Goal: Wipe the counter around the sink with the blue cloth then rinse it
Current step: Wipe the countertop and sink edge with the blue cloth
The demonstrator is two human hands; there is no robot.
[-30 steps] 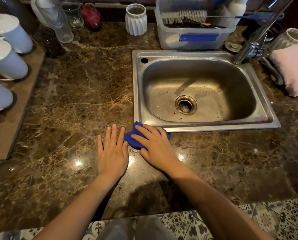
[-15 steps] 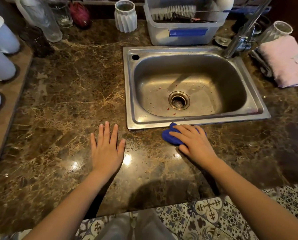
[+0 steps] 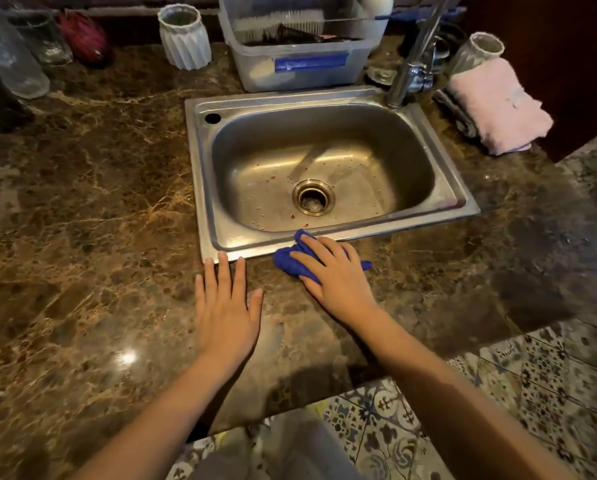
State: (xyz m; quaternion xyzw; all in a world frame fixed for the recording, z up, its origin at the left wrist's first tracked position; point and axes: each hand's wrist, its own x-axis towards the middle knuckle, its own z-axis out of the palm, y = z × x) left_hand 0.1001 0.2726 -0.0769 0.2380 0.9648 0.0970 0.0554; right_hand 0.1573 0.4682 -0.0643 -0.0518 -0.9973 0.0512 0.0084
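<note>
Head view: brown marble counter (image 3: 92,209), glossy, veined in gold, over patterned floor tiles (image 3: 539,382). Far left, clear glass vessels (image 3: 16,60) and a dark red object (image 3: 85,38), too blurred to identify. Then a white ribbed vase (image 3: 184,38). Left hand (image 3: 226,306) flat on the marble, fingers spread, gripping nothing, fingertips at the near-left corner of the sink rim. Rectangular stainless-steel sink (image 3: 200,188), round drain, red specks in the basin. Behind it, a translucent plastic tub (image 3: 300,67) with a blue label. Right hand (image 3: 335,271) pressed down, fingers splayed over the crumpled blue cloth (image 3: 290,263), on the counter against the sink's front rim. Chrome faucet (image 3: 415,60); folded pink towel (image 3: 498,105) far right.
</note>
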